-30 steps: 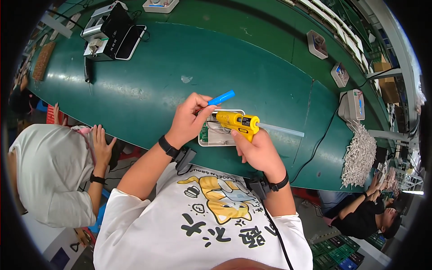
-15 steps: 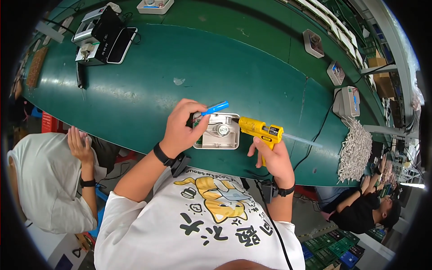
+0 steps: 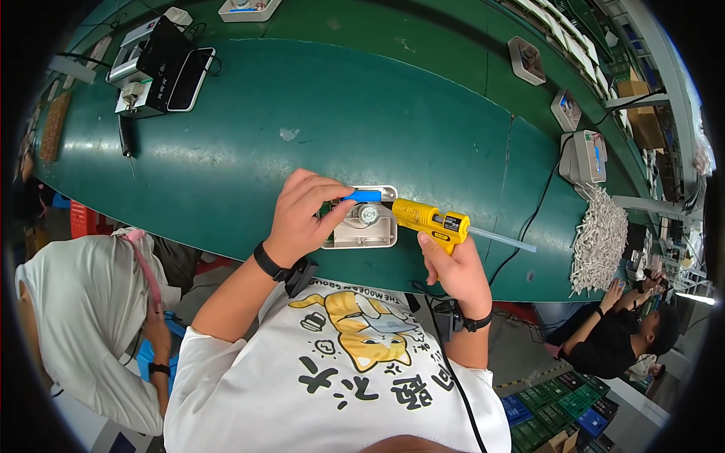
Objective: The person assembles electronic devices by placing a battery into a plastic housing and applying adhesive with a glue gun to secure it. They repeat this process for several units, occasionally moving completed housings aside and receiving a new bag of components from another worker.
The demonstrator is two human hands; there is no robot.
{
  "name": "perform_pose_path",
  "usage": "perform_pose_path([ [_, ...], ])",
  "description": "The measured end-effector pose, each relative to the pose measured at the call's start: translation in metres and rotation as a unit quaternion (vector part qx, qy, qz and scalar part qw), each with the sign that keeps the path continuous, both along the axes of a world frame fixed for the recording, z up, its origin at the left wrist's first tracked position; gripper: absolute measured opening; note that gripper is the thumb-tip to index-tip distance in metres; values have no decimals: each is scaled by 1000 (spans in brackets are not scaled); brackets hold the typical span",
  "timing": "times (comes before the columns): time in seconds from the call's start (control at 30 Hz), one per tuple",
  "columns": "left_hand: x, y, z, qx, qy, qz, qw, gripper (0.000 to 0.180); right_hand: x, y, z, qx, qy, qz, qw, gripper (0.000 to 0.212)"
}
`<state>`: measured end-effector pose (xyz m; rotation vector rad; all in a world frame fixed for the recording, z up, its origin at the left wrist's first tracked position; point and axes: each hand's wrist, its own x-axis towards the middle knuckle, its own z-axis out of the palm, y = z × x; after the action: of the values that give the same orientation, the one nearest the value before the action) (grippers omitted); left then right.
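Observation:
My left hand (image 3: 308, 210) pinches the left end of a blue cylindrical battery cell (image 3: 366, 195). The cell lies level along the far side of an open off-white plastic housing (image 3: 361, 240). Inside the housing sits a round metallic part (image 3: 368, 214), and a strip of green circuit board shows at its left side, partly hidden by my fingers. My right hand (image 3: 455, 266) is wrapped around the grip of a yellow hot glue gun (image 3: 423, 218). Its nozzle points left at the housing's right side, near the cell's end. A translucent glue stick (image 3: 502, 238) sticks out of its back.
A pile of small whitish pieces (image 3: 599, 238) lies at the right, beside stacked housings (image 3: 583, 157). More housings (image 3: 526, 60) stand along the far side. A black device (image 3: 151, 72) and a black-handled tool (image 3: 125, 136) are at the left. Co-workers sit on both sides.
My left hand has lowered the blue battery cell from a tilted position above the housing to level along its far side. The glue gun has shifted slightly left.

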<state>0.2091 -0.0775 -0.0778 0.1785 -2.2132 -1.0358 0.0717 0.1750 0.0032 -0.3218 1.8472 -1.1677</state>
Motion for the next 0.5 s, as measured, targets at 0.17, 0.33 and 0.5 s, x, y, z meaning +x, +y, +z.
perform_pose_path([
  [0.17,0,2,1,-3,-8,7,1000,20,4,-4,0,-29,17,-24,999,26],
  [0.33,0,2,0,6,0,13,1000,21,2,-4,-7,-47,22,-24,998,31],
  [0.5,-1,1,-4,17,10,14,1000,23,1,-2,-6,-22,6,-25,999,28],
])
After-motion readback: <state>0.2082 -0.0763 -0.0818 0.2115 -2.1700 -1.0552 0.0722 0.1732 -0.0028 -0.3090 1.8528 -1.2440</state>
